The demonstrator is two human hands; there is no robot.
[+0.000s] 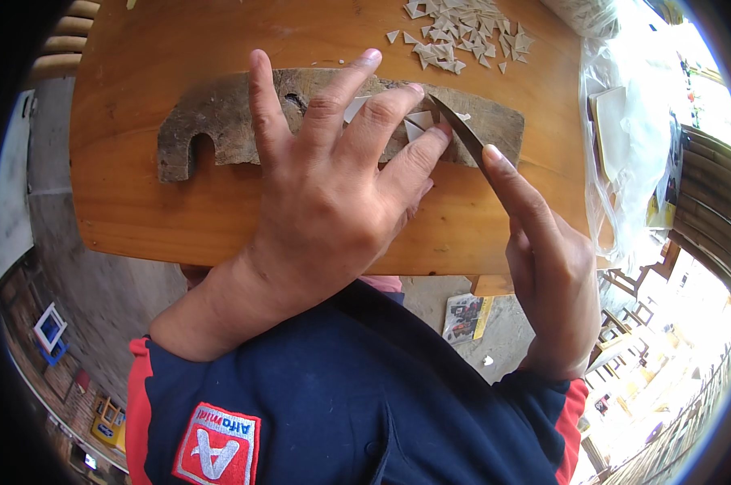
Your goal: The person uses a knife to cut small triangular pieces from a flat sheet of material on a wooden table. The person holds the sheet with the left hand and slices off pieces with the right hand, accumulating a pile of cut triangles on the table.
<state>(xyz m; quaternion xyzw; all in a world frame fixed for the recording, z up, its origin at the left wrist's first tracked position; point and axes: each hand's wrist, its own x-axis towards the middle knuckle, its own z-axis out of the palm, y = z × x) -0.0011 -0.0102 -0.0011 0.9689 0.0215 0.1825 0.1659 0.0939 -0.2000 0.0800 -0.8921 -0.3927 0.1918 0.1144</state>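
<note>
Across the wooden table lies a worn, weathered wooden board point(495, 121) with a rounded notch near its left end. My left hand point(325, 194) is over the board, little and ring fingers stretched out. Its thumb and index finger hold down a thin pale piece point(418, 123) against the wood, partly hidden beneath them. In my right hand point(551, 275) is a knife point(462, 133) with a dark, narrow blade, its handle hidden in the grip. The index finger lies along the knife, and the blade's tip end rests by the left fingertips, next to the pale piece.
Beyond the board, a pile of small pale triangular cut pieces point(470, 32) is scattered on the wooden table point(462, 230). A clear plastic bag point(616, 153) with pale sheets inside lies along the table's right edge. A printed paper point(464, 317) is on the floor below.
</note>
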